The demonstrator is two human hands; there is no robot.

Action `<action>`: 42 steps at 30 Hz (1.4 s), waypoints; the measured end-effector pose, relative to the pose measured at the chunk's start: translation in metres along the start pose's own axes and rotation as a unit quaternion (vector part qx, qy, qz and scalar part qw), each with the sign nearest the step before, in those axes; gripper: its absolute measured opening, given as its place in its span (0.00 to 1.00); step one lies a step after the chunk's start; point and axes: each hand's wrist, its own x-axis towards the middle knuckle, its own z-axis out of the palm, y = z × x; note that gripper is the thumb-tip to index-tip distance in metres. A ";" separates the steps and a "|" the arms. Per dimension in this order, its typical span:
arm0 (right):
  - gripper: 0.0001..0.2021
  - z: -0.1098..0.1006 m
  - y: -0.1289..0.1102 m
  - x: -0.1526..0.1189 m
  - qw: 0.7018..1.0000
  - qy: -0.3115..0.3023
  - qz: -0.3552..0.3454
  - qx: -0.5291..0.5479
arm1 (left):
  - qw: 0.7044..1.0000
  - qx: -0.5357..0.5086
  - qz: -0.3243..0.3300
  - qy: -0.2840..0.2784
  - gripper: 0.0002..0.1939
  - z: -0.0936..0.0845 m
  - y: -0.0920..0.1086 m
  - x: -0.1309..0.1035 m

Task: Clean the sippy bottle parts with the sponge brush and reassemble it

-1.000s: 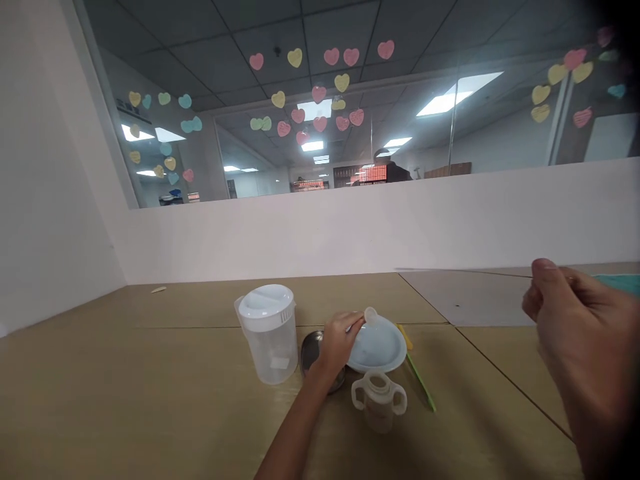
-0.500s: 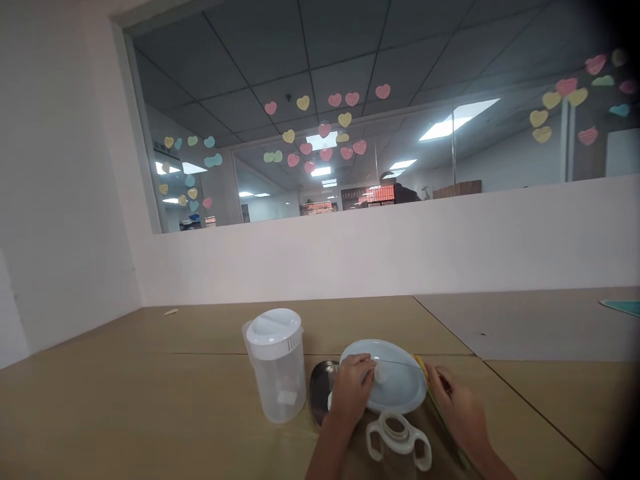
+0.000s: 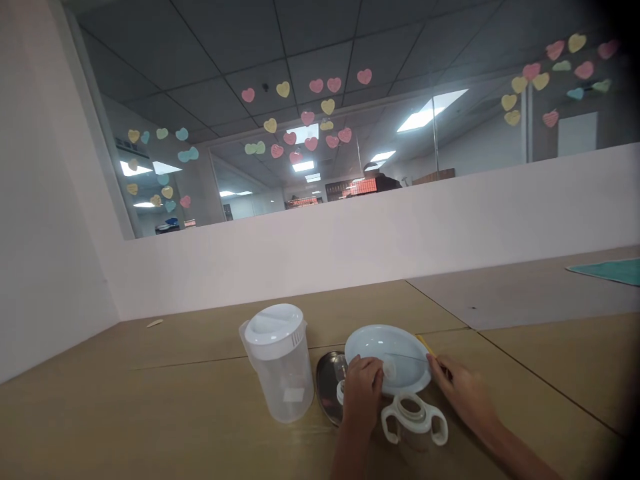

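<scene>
My left hand is closed over the left side of a pale blue oval bowl. Its fingers pinch a small translucent whitish piece, whose kind I cannot make out. At the bowl's right rim, my right hand is closed on a thin wire-like stick that reaches over the bowl. A yellow strip shows just behind the right fingertips. Below the bowl stands a clear bottle with a white two-handled collar and open top. A metal tray with a small white part lies partly under my left forearm.
A translucent pitcher with a white lid stands left of the tray. A small flat tan piece lies at the table's far left. Behind the brown table is a white wall with a window. A teal mat lies far right.
The view has shifted, showing more of the bottle and the teal mat. My left hand sits lower against the bowl, and the right hand still grips the thin stick near the rim.
</scene>
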 end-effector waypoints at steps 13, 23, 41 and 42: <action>0.26 -0.007 -0.004 0.002 0.999 0.019 -0.011 -0.041 | 0.942 -0.260 -0.080 0.197 0.16 -0.039 0.055 0.013; 0.26 -0.013 -0.004 0.007 0.998 0.033 -0.020 -0.049 | 0.964 -0.254 -0.037 0.071 0.15 -0.042 0.079 0.004; 0.20 -0.010 -0.005 0.003 0.994 -0.054 0.037 -0.085 | 0.998 -0.032 0.039 0.039 0.11 -0.014 0.071 -0.019; 0.20 -0.010 -0.005 0.003 0.994 -0.058 0.038 -0.084 | 0.998 -0.032 0.048 0.040 0.13 -0.014 0.069 -0.020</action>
